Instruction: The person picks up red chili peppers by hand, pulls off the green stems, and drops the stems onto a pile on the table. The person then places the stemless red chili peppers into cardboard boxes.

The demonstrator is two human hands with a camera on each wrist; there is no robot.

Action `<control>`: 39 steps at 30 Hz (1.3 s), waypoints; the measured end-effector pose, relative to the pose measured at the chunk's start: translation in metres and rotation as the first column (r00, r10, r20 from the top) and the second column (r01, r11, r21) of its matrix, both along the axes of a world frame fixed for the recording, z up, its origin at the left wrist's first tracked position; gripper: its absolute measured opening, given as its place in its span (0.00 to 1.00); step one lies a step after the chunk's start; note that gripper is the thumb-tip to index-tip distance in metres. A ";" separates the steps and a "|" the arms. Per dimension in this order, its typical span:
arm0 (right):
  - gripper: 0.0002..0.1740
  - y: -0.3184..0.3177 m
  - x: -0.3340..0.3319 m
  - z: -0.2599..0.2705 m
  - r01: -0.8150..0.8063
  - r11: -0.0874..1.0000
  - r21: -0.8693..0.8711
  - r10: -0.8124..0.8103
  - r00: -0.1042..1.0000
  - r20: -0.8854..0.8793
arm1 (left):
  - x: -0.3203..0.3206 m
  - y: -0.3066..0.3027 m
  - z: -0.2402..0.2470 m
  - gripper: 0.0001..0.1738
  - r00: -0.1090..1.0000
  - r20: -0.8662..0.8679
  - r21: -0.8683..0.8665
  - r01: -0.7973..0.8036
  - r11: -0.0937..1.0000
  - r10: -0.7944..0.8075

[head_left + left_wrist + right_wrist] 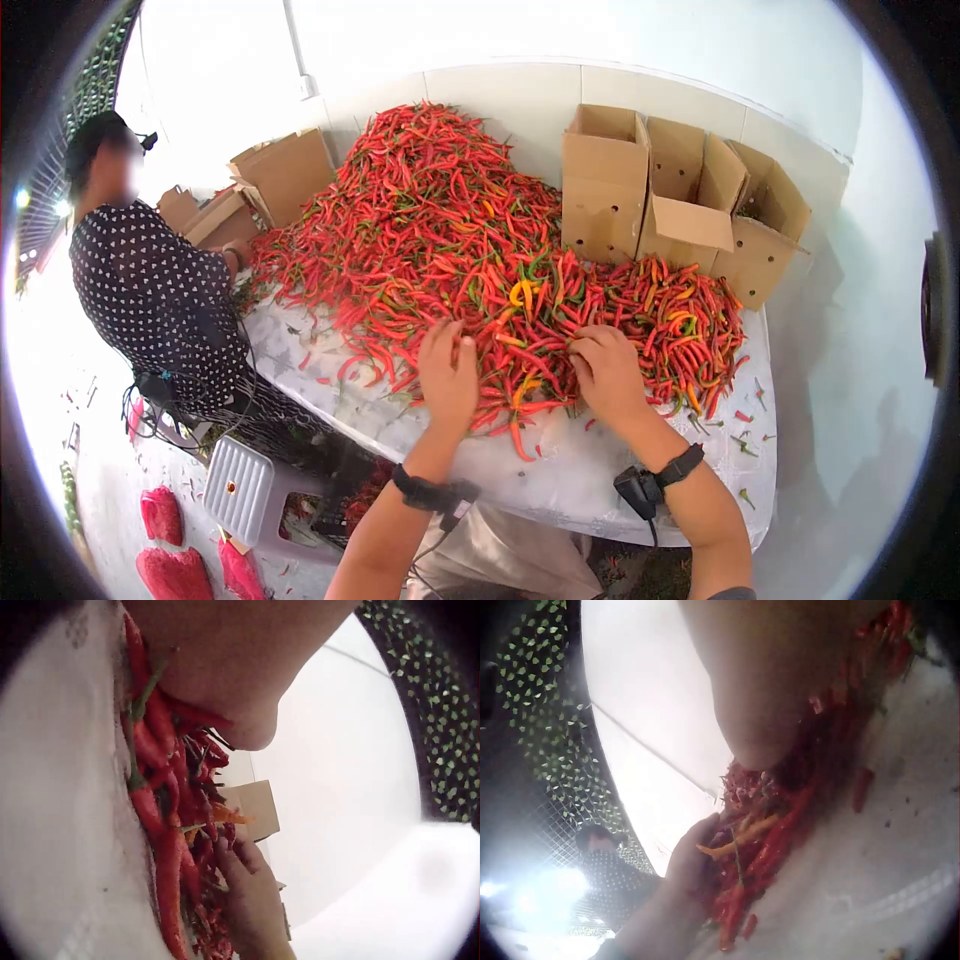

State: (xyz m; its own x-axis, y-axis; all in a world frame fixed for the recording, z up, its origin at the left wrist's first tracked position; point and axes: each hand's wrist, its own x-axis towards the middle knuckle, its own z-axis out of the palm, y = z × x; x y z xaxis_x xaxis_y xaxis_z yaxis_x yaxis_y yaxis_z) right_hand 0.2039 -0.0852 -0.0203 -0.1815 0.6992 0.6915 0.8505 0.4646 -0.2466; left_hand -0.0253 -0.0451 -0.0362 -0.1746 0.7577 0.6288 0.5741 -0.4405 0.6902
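Observation:
A large heap of red chili peppers (430, 230), with some orange and green ones, covers the table (500, 470). At the heap's near edge, the left hand (449, 378) lies on the peppers, its fingers pointing away from the body. To its right the right hand (608, 372) touches the peppers with bent fingers; whether it pinches one is hidden. Orange peppers (525, 295) lie between and beyond the hands. In the left wrist view, red peppers (172, 877) lie beneath the left hand (225, 667). The right wrist view shows the right hand (757, 682) over peppers (780, 840).
Open cardboard boxes (605, 190) stand at the back right, and another box (285, 178) at the back left. A person in a dotted top (150, 290) is at the table's left side. A grey stool (240, 490) and red bags (172, 572) are on the floor. Loose stems lie at the right.

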 end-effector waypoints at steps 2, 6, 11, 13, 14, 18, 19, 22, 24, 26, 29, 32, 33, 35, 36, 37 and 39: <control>0.10 -0.009 0.004 0.003 0.001 1.000 -0.007 -0.001 0.997 -0.074 | -0.004 0.001 0.000 0.16 0.997 -0.019 0.048 -0.069 0.996 0.070; 0.09 -0.017 0.016 0.005 0.015 1.000 -0.019 -0.018 0.980 -0.200 | -0.003 -0.002 0.003 0.16 0.997 0.057 -0.006 -0.043 0.999 0.043; 0.09 -0.011 0.009 0.002 0.021 0.998 0.051 -0.008 0.970 -0.244 | -0.008 -0.005 0.004 0.22 0.999 0.036 0.055 0.004 0.998 -0.006; 0.10 -0.005 0.001 0.001 -0.055 0.994 0.094 0.074 0.973 -0.216 | -0.008 -0.003 0.008 0.24 0.996 -0.049 0.203 -0.067 0.977 0.078; 0.10 -0.004 -0.004 0.004 -0.076 0.993 0.091 0.094 0.973 -0.211 | -0.008 -0.005 0.010 0.24 0.988 -0.085 0.272 -0.101 0.957 0.128; 0.11 -0.001 -0.032 0.026 -0.121 0.992 0.036 0.125 0.981 -0.149 | 0.003 -0.012 0.016 0.27 0.974 0.220 0.146 0.029 0.989 -0.061; 0.11 0.000 -0.037 0.027 -0.120 0.993 0.010 0.120 0.985 -0.121 | 0.002 -0.013 0.016 0.28 0.960 0.258 0.090 0.089 0.992 -0.110; 0.13 0.006 -0.045 0.008 -0.097 0.993 -0.061 0.093 0.993 -0.067 | -0.004 -0.013 0.004 0.24 0.996 0.064 -0.044 0.069 0.997 -0.066; 0.13 0.006 -0.038 0.004 -0.068 0.993 -0.094 0.057 0.992 -0.108 | -0.010 -0.004 0.002 0.21 0.991 -0.135 0.004 -0.015 1.000 0.015; 0.12 0.000 -0.028 0.011 -0.058 0.995 -0.086 0.042 0.984 -0.171 | -0.012 0.000 -0.002 0.17 0.960 -0.254 0.149 -0.085 0.985 0.122; 0.09 -0.015 -0.013 0.022 -0.059 0.994 -0.092 0.016 0.914 -0.406 | -0.002 -0.013 0.022 0.11 0.931 -0.185 0.309 -0.249 0.918 0.315; 0.09 -0.029 -0.003 0.015 -0.013 0.999 -0.035 -0.006 0.864 -0.504 | 0.010 -0.026 0.037 0.10 0.989 -0.143 0.195 0.062 0.979 -0.034; 0.10 -0.036 -0.005 0.017 -0.007 1.000 -0.027 -0.008 0.847 -0.531 | 0.020 -0.035 0.048 0.08 0.974 -0.142 0.090 0.189 0.978 -0.175; 0.12 -0.045 -0.006 0.017 0.010 1.000 0.016 0.000 0.852 -0.524 | 0.038 -0.047 0.064 0.09 0.903 -0.053 -0.129 0.416 0.900 -0.425; 0.12 -0.048 -0.005 0.018 0.003 0.998 0.063 0.028 0.875 -0.483 | 0.046 -0.049 0.066 0.10 0.848 0.009 -0.225 0.519 0.825 -0.530; 0.13 -0.050 -0.003 0.021 -0.005 0.993 0.116 0.055 0.897 -0.438 | 0.055 -0.049 0.061 0.11 0.802 0.178 -0.280 0.597 0.752 -0.570; 0.13 -0.053 -0.001 0.019 -0.031 0.984 0.175 0.093 0.927 -0.363 | 0.070 -0.046 0.050 0.11 0.653 0.500 -0.326 0.750 0.576 -0.568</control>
State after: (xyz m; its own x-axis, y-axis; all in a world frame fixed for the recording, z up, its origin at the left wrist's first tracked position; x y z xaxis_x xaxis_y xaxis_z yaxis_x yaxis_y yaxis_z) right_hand 0.2034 -0.1382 -0.0008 0.0687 0.5668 0.8210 0.6822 0.5738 -0.4532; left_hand 0.0443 -0.0912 0.0136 0.3895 0.9052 0.1703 -0.0262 -0.1739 0.9844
